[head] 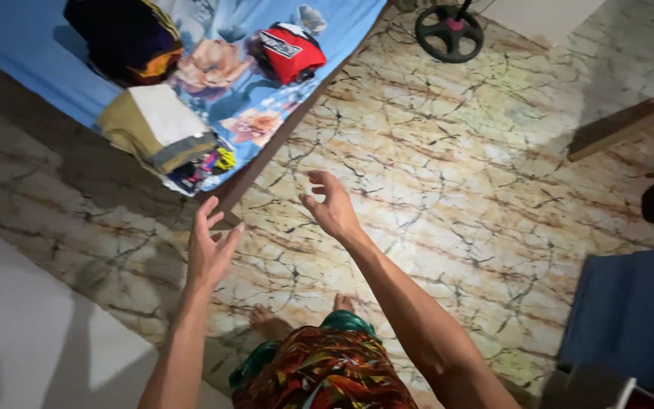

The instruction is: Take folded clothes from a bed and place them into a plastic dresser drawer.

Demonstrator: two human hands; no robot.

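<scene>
Reaching out over the marbled floor [448,174], both hands are empty and hold nothing. The left hand [210,246] has its fingers spread wide and lifted, its long axis running from the wrist up toward the mattress [32,68]; its fingertips sit just short of the mattress corner. The right hand [332,206] is likewise spread, fingers loosely curled, pointing up and a little left, just beside that same corner but apart from it.

Nearest thing to the hands is the folded stack of cloth [162,125] at the mattress corner: soft, flat, tan and white layers over a patterned piece. Farther along the mattress lie a red folded garment [291,51] and a dark bundle [123,38]. The mattress cover is blue with large printed flowers.

Nothing lies between the hands and the stack; only bare floor, which is glossy stone-look tile veined in brown.

Well away from the mattress stand a round fan base [450,32], a wooden plank [630,121] and a blue cloth [633,310]. Below the hands show bare feet [270,322] and a colourful patterned wrap [323,371].
</scene>
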